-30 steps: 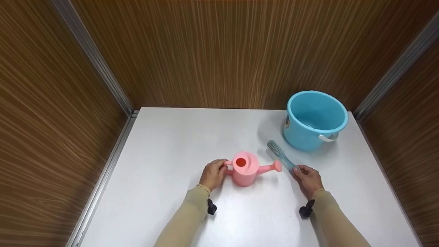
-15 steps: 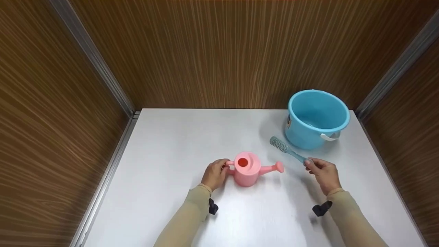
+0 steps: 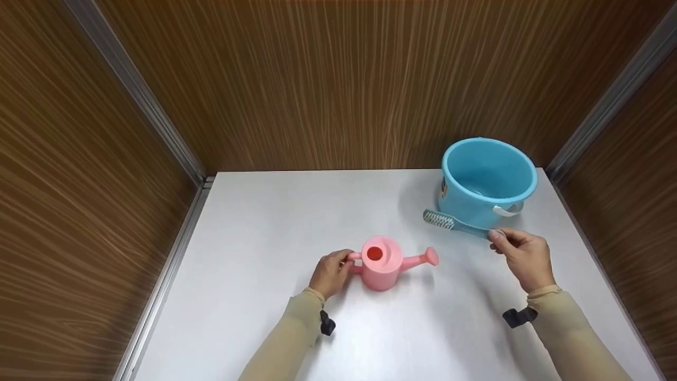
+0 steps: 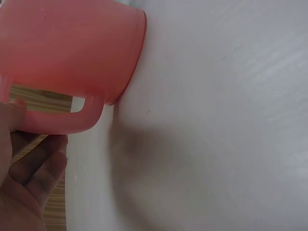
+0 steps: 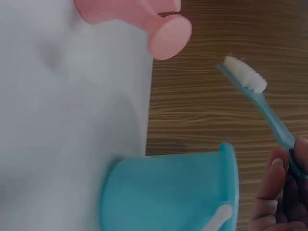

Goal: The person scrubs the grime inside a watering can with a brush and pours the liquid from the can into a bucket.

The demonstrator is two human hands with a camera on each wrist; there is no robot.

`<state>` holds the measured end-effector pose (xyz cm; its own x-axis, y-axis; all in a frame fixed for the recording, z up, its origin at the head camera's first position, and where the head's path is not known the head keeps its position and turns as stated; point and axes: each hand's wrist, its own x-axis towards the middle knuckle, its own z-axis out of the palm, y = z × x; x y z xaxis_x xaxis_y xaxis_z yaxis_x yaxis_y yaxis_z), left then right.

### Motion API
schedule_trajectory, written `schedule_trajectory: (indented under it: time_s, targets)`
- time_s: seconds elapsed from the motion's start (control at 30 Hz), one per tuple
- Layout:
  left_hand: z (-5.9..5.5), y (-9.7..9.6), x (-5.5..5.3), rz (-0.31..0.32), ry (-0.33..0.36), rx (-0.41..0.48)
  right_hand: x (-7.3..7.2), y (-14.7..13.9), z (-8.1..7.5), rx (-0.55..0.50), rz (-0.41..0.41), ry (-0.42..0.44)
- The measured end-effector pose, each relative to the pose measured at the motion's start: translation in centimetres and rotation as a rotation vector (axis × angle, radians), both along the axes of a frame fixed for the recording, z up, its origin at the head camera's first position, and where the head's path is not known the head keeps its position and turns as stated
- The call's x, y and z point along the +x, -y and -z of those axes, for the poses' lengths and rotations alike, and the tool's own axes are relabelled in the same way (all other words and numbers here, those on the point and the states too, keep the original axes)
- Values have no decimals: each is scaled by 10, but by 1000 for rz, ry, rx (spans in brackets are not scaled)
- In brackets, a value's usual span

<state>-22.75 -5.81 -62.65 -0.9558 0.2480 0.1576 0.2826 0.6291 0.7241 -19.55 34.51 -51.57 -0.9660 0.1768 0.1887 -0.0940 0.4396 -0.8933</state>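
A pink watering can (image 3: 382, 272) stands upright mid-table, its spout pointing right. My left hand (image 3: 330, 272) holds its handle (image 4: 62, 122), thumb over the grip in the left wrist view. In my right hand (image 3: 523, 256) is a blue-handled scrub brush (image 3: 468, 228), pinched at the handle's end with its bristle head pointing left. The right wrist view shows the brush's white bristles (image 5: 245, 74) raised off the table. In the head view the brush overlaps the lower front of a light blue bucket (image 3: 470, 203).
The bucket, with a white handle (image 3: 508, 210), stands at the back right of the white table (image 3: 296, 211). Wood-grain panels (image 3: 328, 84) close off the back and both sides. Metal rails (image 3: 158, 296) run along the table's left edge.
My right hand has lifted the brush off the table and carried it right, toward the bucket, turning it closer to level. The left hand still holds the watering can, nearly unmoved.
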Motion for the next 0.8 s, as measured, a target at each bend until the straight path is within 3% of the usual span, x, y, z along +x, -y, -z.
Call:
schedule_trajectory:
  time_s: [0.2,0.43,0.67,0.8]
  targets:
    - [-2,3,1,43,-27,-37,1,14,-14,54,-17,-58]
    - [-3,4,2,59,-53,-42,-2,31,-17,74,-74,-124]
    - [0,4,2,54,-70,-51,-5,46,-20,76,-143,-99]
    - [1,3,3,52,-83,-33,0,60,-31,93,-166,-93]
